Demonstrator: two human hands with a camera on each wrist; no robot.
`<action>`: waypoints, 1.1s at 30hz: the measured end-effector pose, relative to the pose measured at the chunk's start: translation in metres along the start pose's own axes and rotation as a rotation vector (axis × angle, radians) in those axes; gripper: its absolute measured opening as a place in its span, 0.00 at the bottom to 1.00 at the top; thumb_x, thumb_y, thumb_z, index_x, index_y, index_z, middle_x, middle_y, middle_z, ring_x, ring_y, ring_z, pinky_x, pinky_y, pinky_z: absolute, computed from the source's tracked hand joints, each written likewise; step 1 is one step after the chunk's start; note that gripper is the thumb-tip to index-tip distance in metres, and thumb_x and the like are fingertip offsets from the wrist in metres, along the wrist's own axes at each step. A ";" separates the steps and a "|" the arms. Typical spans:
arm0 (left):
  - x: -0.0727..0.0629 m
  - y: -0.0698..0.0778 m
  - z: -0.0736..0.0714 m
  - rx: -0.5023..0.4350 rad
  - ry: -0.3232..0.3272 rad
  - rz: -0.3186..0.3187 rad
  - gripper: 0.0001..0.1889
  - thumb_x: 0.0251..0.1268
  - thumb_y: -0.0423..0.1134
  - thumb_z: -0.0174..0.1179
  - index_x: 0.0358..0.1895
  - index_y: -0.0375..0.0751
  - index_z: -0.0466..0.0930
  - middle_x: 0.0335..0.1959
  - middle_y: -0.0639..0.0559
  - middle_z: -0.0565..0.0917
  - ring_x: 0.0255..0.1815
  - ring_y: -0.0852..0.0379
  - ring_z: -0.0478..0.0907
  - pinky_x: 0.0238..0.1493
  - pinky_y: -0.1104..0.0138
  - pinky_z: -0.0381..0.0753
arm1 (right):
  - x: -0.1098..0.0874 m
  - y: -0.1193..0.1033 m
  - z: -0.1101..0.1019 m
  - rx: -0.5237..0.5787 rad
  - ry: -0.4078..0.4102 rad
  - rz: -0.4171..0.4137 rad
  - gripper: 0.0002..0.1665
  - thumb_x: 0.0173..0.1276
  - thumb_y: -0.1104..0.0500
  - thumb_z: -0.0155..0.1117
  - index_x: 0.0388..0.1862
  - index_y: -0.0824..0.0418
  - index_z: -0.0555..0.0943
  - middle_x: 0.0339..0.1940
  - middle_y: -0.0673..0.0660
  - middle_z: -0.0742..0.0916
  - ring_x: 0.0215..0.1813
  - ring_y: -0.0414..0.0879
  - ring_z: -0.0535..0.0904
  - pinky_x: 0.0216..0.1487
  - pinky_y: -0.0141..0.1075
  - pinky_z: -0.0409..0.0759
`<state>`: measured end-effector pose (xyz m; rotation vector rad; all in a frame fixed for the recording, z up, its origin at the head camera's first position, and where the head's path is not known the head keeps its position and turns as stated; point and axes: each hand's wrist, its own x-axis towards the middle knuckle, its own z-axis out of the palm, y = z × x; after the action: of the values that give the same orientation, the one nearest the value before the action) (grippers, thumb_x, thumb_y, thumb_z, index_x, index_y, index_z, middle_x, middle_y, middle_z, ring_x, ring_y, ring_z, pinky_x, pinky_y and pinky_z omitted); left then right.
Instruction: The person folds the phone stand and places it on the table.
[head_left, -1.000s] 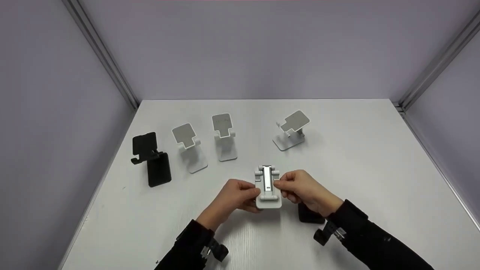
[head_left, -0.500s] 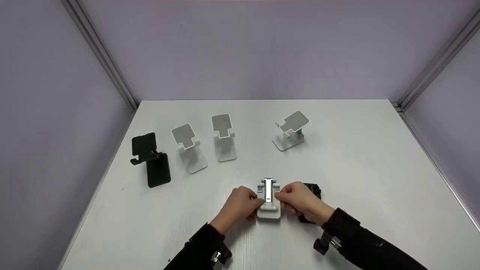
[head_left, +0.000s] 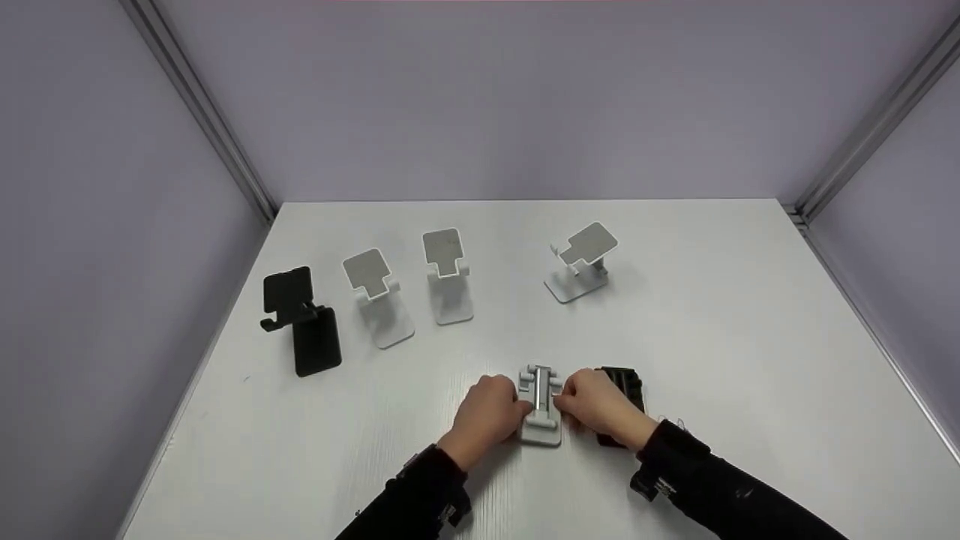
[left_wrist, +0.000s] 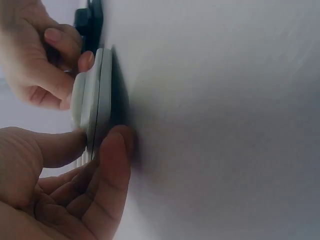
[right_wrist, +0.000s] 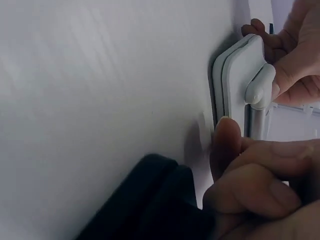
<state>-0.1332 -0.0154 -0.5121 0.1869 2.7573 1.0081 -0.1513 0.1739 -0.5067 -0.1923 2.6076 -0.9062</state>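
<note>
fingers [left_wrist: 114, 160] of the left hand [head_left: 484, 416] are curled in a narrow pinch on the left edge of a folded white stand [head_left: 540, 409], thumb at the upper side and a fingertip under the base, parted only by the stand's thickness. fingers of the right hand [head_left: 600, 401] hold the opposite edge in a similar small pinch near the tips, the others bent in toward the palm. the folded white stand thus sits directly between the two sets of fingers, base down and low over the counter [head_left: 750, 337]; the left wrist view shows a dark shadow under it beside the left fingertip, and whether any part touches the counter cannot be told. its metal bar [head_left: 541, 390] runs lengthwise between the thumbs.

just right of the right fingers, partly covered by that hand, lies a folded black stand [head_left: 622, 381]. farther ahead of the right fingers is an unfolded white stand [head_left: 589, 246], its grey pad turned at an angle. ahead and to the left of the left fingers are a second white stand [head_left: 450, 292] and, more to the left, a third white stand [head_left: 384, 319], both unfolded with grey pads raised. farthest left, well apart from the fingers, is an unfolded black stand [head_left: 304, 309]. behind the fingers, both wrists run into black sleeves [head_left: 697, 469].
</note>
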 end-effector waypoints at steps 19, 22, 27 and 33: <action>-0.018 -0.010 -0.012 0.209 0.017 0.122 0.18 0.68 0.39 0.63 0.18 0.45 0.74 0.13 0.59 0.68 0.14 0.62 0.61 0.14 0.67 0.61 | 0.027 0.016 -0.052 -0.040 0.131 -0.043 0.15 0.73 0.57 0.60 0.40 0.68 0.87 0.17 0.55 0.86 0.21 0.42 0.79 0.29 0.35 0.76; -0.023 -0.021 -0.021 0.295 0.091 0.164 0.12 0.68 0.42 0.64 0.26 0.42 0.81 0.19 0.55 0.76 0.19 0.58 0.71 0.16 0.63 0.70 | 0.031 0.023 -0.062 0.010 0.148 -0.026 0.16 0.75 0.57 0.59 0.42 0.68 0.87 0.19 0.56 0.86 0.22 0.42 0.78 0.27 0.34 0.75; -0.027 -0.046 -0.035 0.437 0.213 0.270 0.12 0.62 0.46 0.70 0.36 0.42 0.82 0.37 0.47 0.83 0.41 0.45 0.81 0.35 0.53 0.84 | 0.038 0.031 -0.074 0.081 0.163 0.032 0.18 0.78 0.55 0.57 0.48 0.68 0.86 0.22 0.56 0.87 0.23 0.43 0.75 0.26 0.33 0.74; -0.027 -0.068 -0.045 0.437 0.117 0.202 0.35 0.54 0.56 0.75 0.62 0.40 0.79 0.67 0.37 0.75 0.68 0.26 0.68 0.65 0.33 0.70 | 0.050 0.038 -0.081 0.206 0.163 0.043 0.21 0.79 0.54 0.56 0.57 0.69 0.81 0.30 0.59 0.88 0.30 0.49 0.81 0.29 0.33 0.77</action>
<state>-0.1206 -0.0997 -0.5189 0.4933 3.0806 0.4500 -0.2287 0.2377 -0.4871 -0.0071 2.6292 -1.2116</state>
